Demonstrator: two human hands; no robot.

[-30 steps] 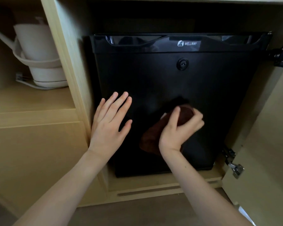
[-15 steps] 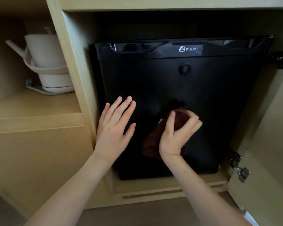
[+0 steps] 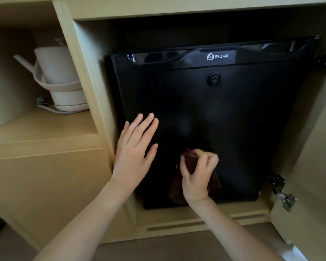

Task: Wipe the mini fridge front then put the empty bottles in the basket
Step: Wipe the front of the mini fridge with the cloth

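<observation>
Field notes from my remote station. Pale wood cabinet (image 3: 51,189), two bays. Right bay: its floor panel (image 3: 239,209) carries the black mini fridge (image 3: 205,113), which stands upright and fills most of the bay; a bare strip of panel shows in front of it. Left bay, higher: a shelf (image 3: 45,127) carries a white kettle (image 3: 58,78) on its round base (image 3: 72,107), set far right against the divider, with a white cord (image 3: 45,108) lying on the shelf to its left. The near part of the shelf is bare wood.

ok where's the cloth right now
The brown cloth is bunched in the right hand, pressed to the lower middle of the black mini fridge door, just right of the flat left hand.
</observation>
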